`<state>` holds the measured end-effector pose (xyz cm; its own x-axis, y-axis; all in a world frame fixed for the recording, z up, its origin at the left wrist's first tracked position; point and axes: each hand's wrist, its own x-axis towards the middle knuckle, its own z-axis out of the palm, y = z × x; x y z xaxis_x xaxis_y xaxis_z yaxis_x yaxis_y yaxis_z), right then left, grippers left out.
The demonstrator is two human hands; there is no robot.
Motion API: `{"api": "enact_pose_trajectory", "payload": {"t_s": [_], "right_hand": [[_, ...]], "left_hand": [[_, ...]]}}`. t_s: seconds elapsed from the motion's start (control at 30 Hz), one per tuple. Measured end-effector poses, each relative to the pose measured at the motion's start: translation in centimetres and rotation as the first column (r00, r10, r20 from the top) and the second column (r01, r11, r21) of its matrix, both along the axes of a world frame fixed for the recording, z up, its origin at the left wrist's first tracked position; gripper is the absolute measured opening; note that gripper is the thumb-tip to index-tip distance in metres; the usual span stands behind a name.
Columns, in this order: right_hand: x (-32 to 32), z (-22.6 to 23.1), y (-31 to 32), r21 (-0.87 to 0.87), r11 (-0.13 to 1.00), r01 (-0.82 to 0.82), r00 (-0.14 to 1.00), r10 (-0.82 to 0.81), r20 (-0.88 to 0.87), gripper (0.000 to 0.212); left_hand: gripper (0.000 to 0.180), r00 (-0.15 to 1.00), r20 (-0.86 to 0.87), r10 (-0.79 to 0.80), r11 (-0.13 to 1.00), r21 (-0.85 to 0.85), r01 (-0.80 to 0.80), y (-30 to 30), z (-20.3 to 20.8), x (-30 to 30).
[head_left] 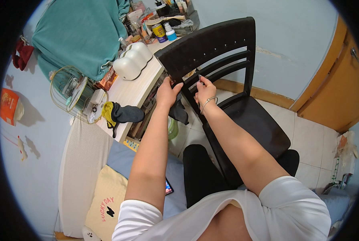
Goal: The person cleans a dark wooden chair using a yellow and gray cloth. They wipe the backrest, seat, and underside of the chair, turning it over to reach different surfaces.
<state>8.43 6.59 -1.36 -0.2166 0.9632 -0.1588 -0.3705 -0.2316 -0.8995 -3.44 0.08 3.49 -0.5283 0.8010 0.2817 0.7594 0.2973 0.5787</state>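
My left hand (168, 93) is closed at the left edge of the black chair's back, its thumb pointing toward the right. A dark cloth piece (180, 114), sock-like in shape, hangs just below this hand and seems gripped by it; the fingers hide where they meet. My right hand (205, 91), with a bangle at the wrist, is raised in front of the chair back's slats. Its thumb and forefinger pinch something small and dark that I cannot make out. The black chair (251, 124) stands sideways before me.
A dark sock (128, 114) and a yellow-and-black cloth (108, 111) lie on the pale desk (141, 86). Nearby are a white three-lobed case (132, 62), a wire basket (73, 94) and cosmetics. A phone (169, 187) lies beside my left arm; an orange door (334, 82) is far right.
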Motion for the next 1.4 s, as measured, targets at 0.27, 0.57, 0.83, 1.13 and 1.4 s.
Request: {"api": "enact_pose_trajectory", "payload": {"t_s": [0.27,0.57,0.83,1.13,1.4], "right_hand": [[-0.4,-0.1,0.8,0.084,0.995,0.059,0.998,-0.059,0.002,0.037],[-1.4,-2.8,-0.6,0.162,0.986,-0.029,0.990,0.006,0.140,0.035],[-1.2,-3.3,0.5,0.246,0.969,-0.035,0.982,-0.012,0.186,0.035],[-1.9,-4.1,0.8,0.240,0.970,-0.025,0.985,-0.016,0.169,0.034],[1.7,2.5,3.4,-0.106,0.987,0.123,0.991,-0.128,-0.042,0.038]], "left_hand": [[0.049,1.000,-0.008,-0.001,1.000,0.005,0.001,0.0,-0.4,-0.1],[0.051,0.999,-0.007,-0.032,0.999,0.030,0.033,1.3,-0.4,0.1],[0.052,0.999,0.014,-0.046,0.997,0.061,0.045,1.2,-0.8,0.1],[0.051,0.999,-0.025,-0.021,0.999,0.043,0.022,1.1,0.3,1.2],[0.059,1.000,-0.004,-0.010,1.000,0.019,0.010,0.5,-0.5,0.1]]}}
